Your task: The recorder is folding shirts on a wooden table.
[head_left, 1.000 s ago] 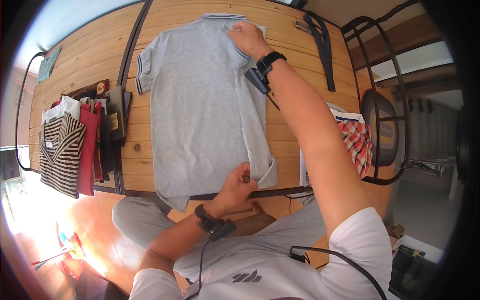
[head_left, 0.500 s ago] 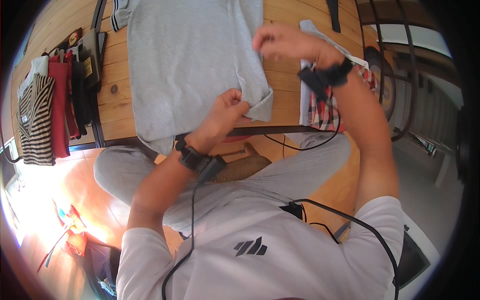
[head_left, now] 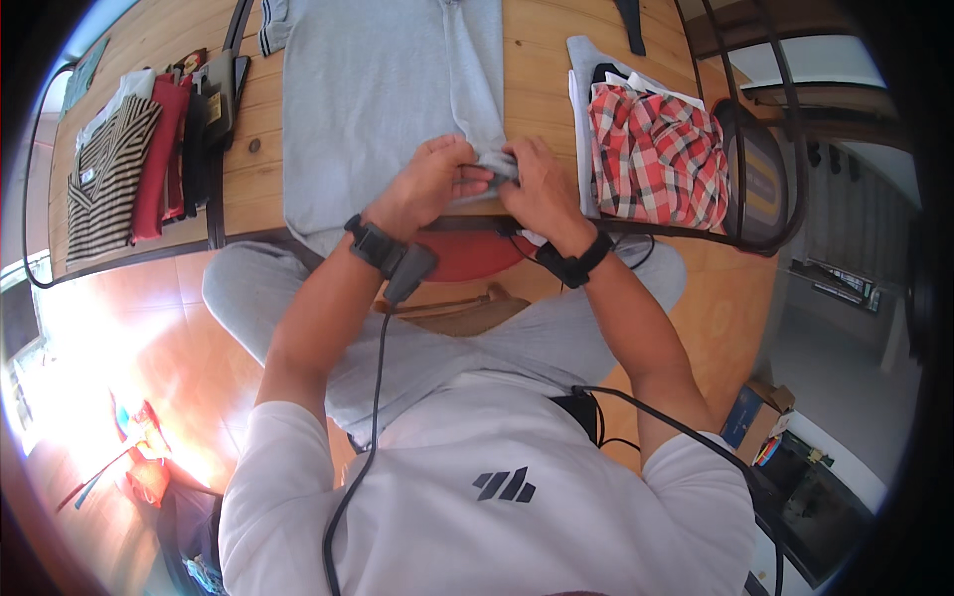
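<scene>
A light grey shirt (head_left: 368,109) lies spread on the wooden table, its hem toward me and its right side folded inward in a long strip. One sleeve with dark-striped trim (head_left: 272,28) shows at the far left; the shirt's far end is cut off. At the near right corner, the cloth is bunched between my two hands. My left hand (head_left: 425,181) pinches the cloth from the left. Curled over the same corner from the right is my right hand (head_left: 545,194), its fingertips on the bunched fabric.
A red checked shirt (head_left: 656,154) tops a pile of folded clothes at the right. Left, folded garments include a striped shirt (head_left: 111,179) and a red one (head_left: 167,149). A black cable (head_left: 376,397) runs from my left wrist. A dark metal frame (head_left: 790,129) borders the right.
My right hand has come down from above the shirt's right edge to the near corner and now grips it beside my left hand. The turned-up corner is now bunched. The view has shifted.
</scene>
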`<state>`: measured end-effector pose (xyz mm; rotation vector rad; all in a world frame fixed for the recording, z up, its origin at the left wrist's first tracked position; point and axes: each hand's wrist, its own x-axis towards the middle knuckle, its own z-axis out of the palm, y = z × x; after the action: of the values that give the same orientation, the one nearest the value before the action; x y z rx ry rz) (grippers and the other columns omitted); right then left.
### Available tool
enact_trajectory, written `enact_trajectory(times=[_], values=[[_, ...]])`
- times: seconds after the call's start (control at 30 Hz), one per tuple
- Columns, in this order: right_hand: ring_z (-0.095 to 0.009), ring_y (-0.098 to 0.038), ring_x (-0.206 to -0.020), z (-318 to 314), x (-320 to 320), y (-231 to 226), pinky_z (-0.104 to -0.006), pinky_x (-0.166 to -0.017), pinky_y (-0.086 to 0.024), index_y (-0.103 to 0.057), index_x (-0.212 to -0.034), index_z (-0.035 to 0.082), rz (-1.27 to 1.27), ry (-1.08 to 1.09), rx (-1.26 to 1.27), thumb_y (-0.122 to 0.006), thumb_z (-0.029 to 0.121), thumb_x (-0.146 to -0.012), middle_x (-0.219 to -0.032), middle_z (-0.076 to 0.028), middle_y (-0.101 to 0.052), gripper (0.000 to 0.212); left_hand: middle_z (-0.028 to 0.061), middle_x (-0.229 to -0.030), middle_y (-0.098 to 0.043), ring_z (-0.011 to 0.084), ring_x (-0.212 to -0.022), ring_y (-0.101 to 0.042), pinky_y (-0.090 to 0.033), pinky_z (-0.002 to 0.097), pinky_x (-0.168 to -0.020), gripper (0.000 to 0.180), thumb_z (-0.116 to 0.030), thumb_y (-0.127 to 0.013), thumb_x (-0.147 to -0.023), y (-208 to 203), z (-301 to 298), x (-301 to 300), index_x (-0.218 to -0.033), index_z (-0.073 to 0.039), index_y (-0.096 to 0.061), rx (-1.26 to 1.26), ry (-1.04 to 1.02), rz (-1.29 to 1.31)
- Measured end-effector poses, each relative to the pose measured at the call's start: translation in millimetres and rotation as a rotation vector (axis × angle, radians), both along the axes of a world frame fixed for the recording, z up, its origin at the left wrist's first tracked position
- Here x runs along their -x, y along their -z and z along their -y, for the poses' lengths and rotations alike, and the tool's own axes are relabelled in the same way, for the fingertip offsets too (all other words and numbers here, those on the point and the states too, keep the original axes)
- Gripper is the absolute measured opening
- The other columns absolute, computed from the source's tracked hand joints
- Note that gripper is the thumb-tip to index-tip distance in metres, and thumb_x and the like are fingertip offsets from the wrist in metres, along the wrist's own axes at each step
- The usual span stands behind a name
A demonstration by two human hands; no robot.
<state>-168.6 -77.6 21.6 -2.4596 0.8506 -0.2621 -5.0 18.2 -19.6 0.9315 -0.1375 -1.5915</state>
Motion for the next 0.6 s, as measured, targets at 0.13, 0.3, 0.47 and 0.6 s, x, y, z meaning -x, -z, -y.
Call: enact_trajectory(times=[0.13,0.3,0.47,0.6], values=[[-0.040,-0.059,-0.100,-5,4,5,-0.0494,-0.085,-0.048,-0.061,-0.101,0.001,0.106,0.124,0.113,-0.064,0.005,-0.075,-0.102,-0.019,-0.062,0.026,0.0056,-0.097,-0.064,0.0183,-0.088,-0.067,-0.057,0.0322,-0.081,0.008,-0.015,-0.058,-0.095,-12,-1,-2,-0.096,-0.008,-0.058,0.094,0.020,0.153],[-0.041,-0.061,-0.080,-3,11,20,-0.0455,-0.072,-0.047,-0.060,-0.089,-0.002,0.285,0.391,-0.310,-0.066,0.012,-0.082,-0.082,-0.021,-0.061,0.017,0.0097,-0.100,-0.065,0.0242,-0.095,-0.064,-0.052,0.0366,-0.085,0.025,-0.022,-0.071,-0.087,5,-15,-12,-0.102,-0.004,-0.062,0.180,0.173,0.980],[-0.014,-0.062,-0.059,-1,27,22,-0.0322,-0.056,-0.050,-0.065,-0.094,0.000,0.194,0.326,-0.045,-0.071,0.024,-0.091,-0.071,-0.008,-0.063,0.025,0.0136,-0.119,-0.060,0.0343,-0.109,-0.052,-0.043,0.0417,-0.099,0.045,-0.019,-0.080,-0.073,5,-34,-6,-0.113,-0.008,-0.063,0.444,0.214,1.579],[-0.008,-0.056,-0.059,-14,28,11,-0.0269,-0.052,-0.051,-0.067,-0.092,0.001,0.419,0.354,-0.389,-0.069,0.032,-0.096,-0.069,-0.002,-0.060,0.031,0.0118,-0.120,-0.059,0.0342,-0.104,-0.052,-0.044,0.0420,-0.096,0.045,-0.017,-0.081,-0.071,5,-39,-5,-0.111,-0.009,-0.063,0.485,0.212,1.631]])
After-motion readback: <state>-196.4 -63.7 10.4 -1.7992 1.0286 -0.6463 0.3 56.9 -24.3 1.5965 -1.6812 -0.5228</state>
